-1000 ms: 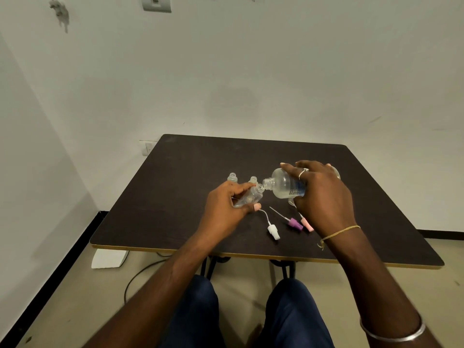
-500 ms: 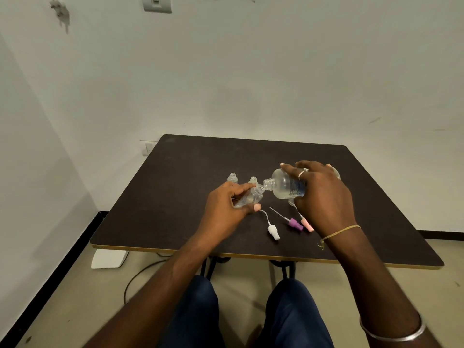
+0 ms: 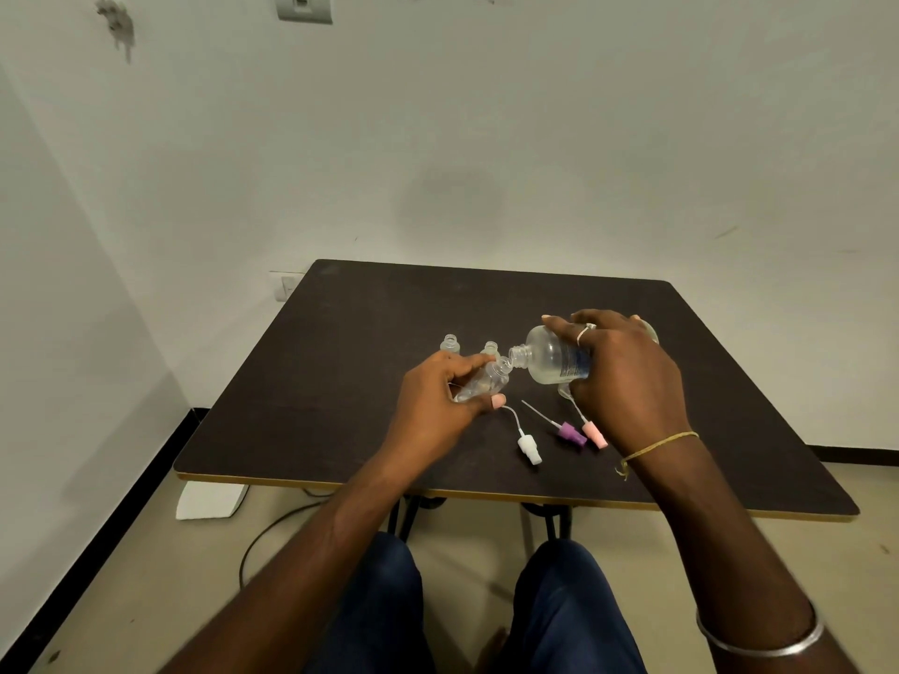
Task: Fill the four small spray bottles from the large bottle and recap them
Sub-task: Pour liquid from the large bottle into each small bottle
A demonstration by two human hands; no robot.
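Head view: on the table (image 3: 340,406), the left hand (image 3: 438,406) grips a tilted small spray bottle (image 3: 484,381). At its 3 o'clock the right hand (image 3: 627,381) holds the large bottle (image 3: 545,355) tipped, mouths touching. Neither has shifted in the last second, so pouring likely continues. Loose spray caps (image 3: 570,432) wait at 6 o'clock.

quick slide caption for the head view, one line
Right hand tilts the large bottle toward a small spray bottle gripped in the left hand, above the dark table.
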